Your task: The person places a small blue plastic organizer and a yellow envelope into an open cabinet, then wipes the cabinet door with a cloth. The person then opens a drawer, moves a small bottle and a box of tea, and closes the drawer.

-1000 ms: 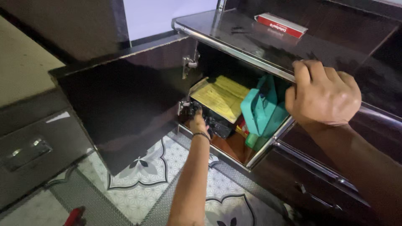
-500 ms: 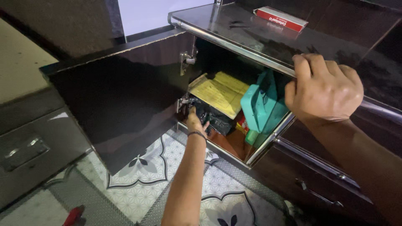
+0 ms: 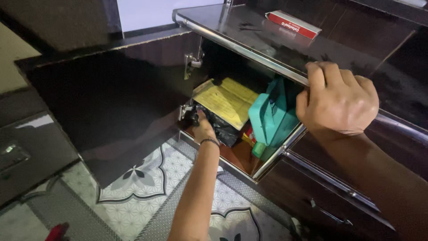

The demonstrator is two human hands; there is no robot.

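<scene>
The left hand (image 3: 203,129) reaches into the open cupboard, its grip closed on a black bag (image 3: 221,128) at the front. At about one o'clock from it lie yellow papers (image 3: 227,100); at three o'clock stands a teal case (image 3: 269,114). The right hand (image 3: 337,100) clamps the metal rail (image 3: 240,47) of the bench edge above.

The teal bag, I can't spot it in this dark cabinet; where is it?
In the head view, the teal bag stands inside the open cabinet, right of the yellow papers, just below the right hand.
</scene>
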